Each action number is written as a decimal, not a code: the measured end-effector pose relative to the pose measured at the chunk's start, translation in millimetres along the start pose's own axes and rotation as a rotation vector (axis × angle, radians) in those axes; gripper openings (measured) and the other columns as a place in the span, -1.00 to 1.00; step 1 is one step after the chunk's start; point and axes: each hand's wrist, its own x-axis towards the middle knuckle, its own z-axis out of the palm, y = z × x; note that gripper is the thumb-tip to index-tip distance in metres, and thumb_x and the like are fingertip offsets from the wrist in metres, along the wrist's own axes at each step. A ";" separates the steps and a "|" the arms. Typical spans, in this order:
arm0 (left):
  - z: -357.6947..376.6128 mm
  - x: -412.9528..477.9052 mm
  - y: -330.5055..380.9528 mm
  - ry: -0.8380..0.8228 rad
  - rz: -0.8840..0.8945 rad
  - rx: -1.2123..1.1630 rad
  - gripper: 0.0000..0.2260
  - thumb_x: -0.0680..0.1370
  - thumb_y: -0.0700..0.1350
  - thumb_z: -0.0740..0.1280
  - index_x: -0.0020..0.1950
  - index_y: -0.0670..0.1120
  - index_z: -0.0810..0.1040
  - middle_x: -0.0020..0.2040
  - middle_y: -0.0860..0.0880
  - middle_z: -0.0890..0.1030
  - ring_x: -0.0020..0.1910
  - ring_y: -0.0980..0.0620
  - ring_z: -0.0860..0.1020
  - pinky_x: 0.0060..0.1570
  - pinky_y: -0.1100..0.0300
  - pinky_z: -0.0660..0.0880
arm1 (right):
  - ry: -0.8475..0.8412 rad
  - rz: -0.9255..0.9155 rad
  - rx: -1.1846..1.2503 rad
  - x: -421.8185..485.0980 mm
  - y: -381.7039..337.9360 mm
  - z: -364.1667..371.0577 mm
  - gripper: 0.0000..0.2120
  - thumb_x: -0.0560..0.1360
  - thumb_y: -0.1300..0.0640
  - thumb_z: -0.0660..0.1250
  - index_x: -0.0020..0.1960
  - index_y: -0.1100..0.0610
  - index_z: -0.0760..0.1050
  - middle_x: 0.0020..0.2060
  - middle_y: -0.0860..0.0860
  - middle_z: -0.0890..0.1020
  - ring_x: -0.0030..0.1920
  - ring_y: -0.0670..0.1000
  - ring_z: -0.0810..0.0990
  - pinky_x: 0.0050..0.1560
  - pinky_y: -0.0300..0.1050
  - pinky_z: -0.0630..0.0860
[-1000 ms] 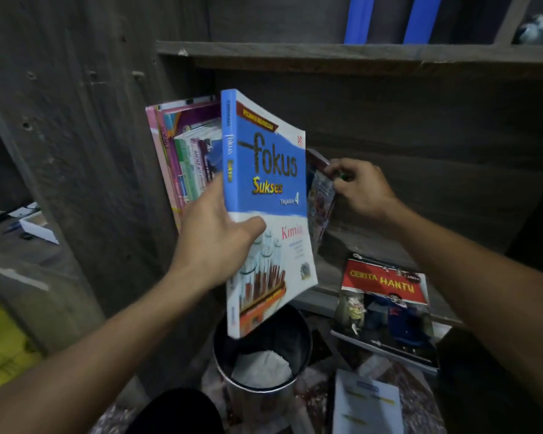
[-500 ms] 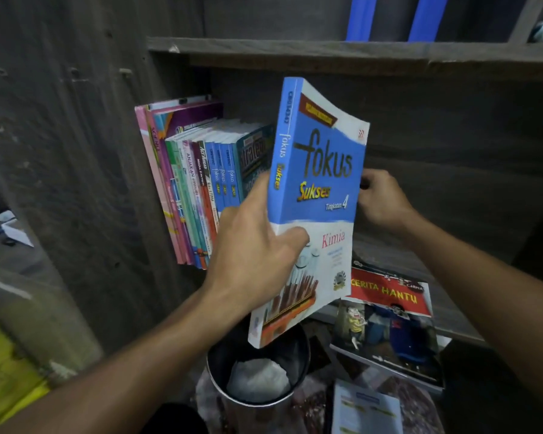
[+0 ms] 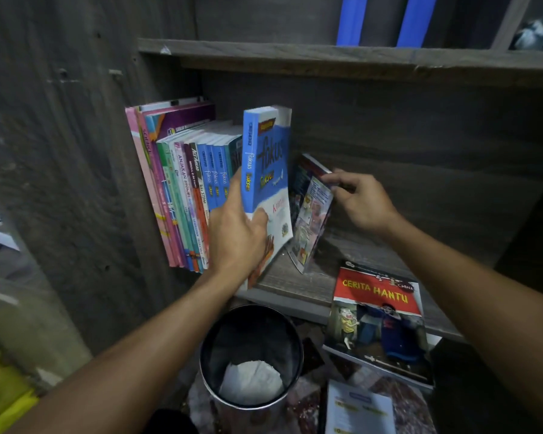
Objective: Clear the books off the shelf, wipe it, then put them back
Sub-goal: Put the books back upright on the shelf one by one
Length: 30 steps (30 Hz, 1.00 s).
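My left hand (image 3: pixel 237 238) grips the lower part of a blue and white "fokus" book (image 3: pixel 265 170), which stands nearly upright on the wooden shelf (image 3: pixel 295 286) against the right end of a row of upright books (image 3: pixel 185 189). To its right a thin colourful comic (image 3: pixel 311 211) leans on the shelf. My right hand (image 3: pixel 359 200) pinches the comic's top corner. A red "Cerita Hantu" book (image 3: pixel 378 321) lies flat, overhanging the shelf's front edge.
A round black bin (image 3: pixel 251 355) with white paper inside stands below the shelf between my arms. A white leaflet (image 3: pixel 359 408) lies on the floor at the lower right. The upper shelf board (image 3: pixel 342 56) carries two blue uprights (image 3: pixel 351 20). The cabinet's side wall (image 3: pixel 76 151) rises at the left.
My left hand has swung the "fokus" book upright and moved it left against the row. My right hand and the comic it holds have come into view from behind that book.
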 end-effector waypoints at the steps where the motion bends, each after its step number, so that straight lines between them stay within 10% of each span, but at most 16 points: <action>1: 10.7 3.1 -7.5 0.043 0.001 0.009 -0.41 0.57 -0.20 0.33 0.53 0.07 0.18 -0.06 0.12 0.59 -0.32 0.10 0.62 -0.39 0.28 0.59 | 0.007 -0.002 -0.004 -0.8 -1.4 1.4 -0.72 0.62 0.24 0.25 0.28 0.09 0.59 0.34 -0.02 0.51 0.40 -0.04 0.42 0.40 -0.19 0.32; 5: 49.0 10.6 -32.2 0.151 -0.137 0.019 -0.42 0.58 -0.15 0.32 0.55 0.08 0.18 -0.10 -0.10 0.62 -0.29 0.02 0.57 -0.37 0.36 0.47 | 0.016 -0.006 0.003 -3.0 -3.0 8.3 -0.74 0.61 0.19 0.28 0.25 -0.02 0.58 0.22 -0.02 0.61 0.11 -0.02 0.63 0.12 0.04 0.62; 8: 62.4 7.6 -40.3 0.181 -0.253 -0.008 -0.43 0.58 -0.15 0.32 0.55 0.06 0.18 -0.01 -0.13 0.61 -0.05 -0.06 0.60 -0.08 0.04 0.60 | 0.009 0.010 0.034 -3.9 1.1 17.3 -0.73 0.59 0.20 0.31 0.17 -0.12 0.58 0.10 0.00 0.64 -0.08 0.08 0.70 -0.12 0.18 0.67; 12: 56.0 8.8 -45.0 0.063 -0.207 0.129 -0.49 0.60 -0.05 0.31 0.51 0.01 0.23 -0.02 -0.08 0.62 -0.12 -0.01 0.58 -0.09 0.02 0.58 | 0.065 -0.023 0.038 -7.3 3.1 22.5 -0.75 0.58 0.17 0.32 0.12 -0.16 0.56 0.05 -0.05 0.64 -0.02 0.04 0.68 -0.04 0.16 0.65; 17: 18.1 4.2 -56.0 -0.143 -0.141 0.405 -0.77 0.56 0.06 0.34 0.01 -0.10 0.55 -0.18 0.01 0.64 -0.23 0.03 0.60 -0.21 0.09 0.59 | 0.038 -0.041 0.010 -8.8 -4.6 26.8 -0.73 0.58 0.19 0.32 0.19 -0.11 0.57 0.11 -0.08 0.61 0.03 0.00 0.65 -0.01 0.09 0.66; 23: -1.9 16.7 -54.6 -0.132 -0.074 0.604 -0.74 0.54 0.11 0.36 -0.19 -0.07 0.54 -0.34 0.00 0.58 -0.33 0.01 0.57 -0.30 0.08 0.58 | 0.012 -0.097 -0.090 -5.5 -38.9 52.5 -0.69 0.59 0.26 0.29 0.29 0.05 0.56 0.23 0.03 0.59 0.04 -0.13 0.54 -0.29 -0.60 0.39; 30: -5.7 18.7 -48.7 0.020 0.020 0.322 -0.75 0.53 -0.16 0.39 0.18 -0.10 0.46 0.02 0.01 0.54 -0.04 0.05 0.55 -0.04 0.11 0.56 | 0.016 -0.165 -0.166 -2.2 -69.5 84.6 -0.66 0.58 0.18 0.32 0.34 0.07 0.51 0.29 0.00 0.55 0.26 -0.03 0.50 0.24 -0.25 0.41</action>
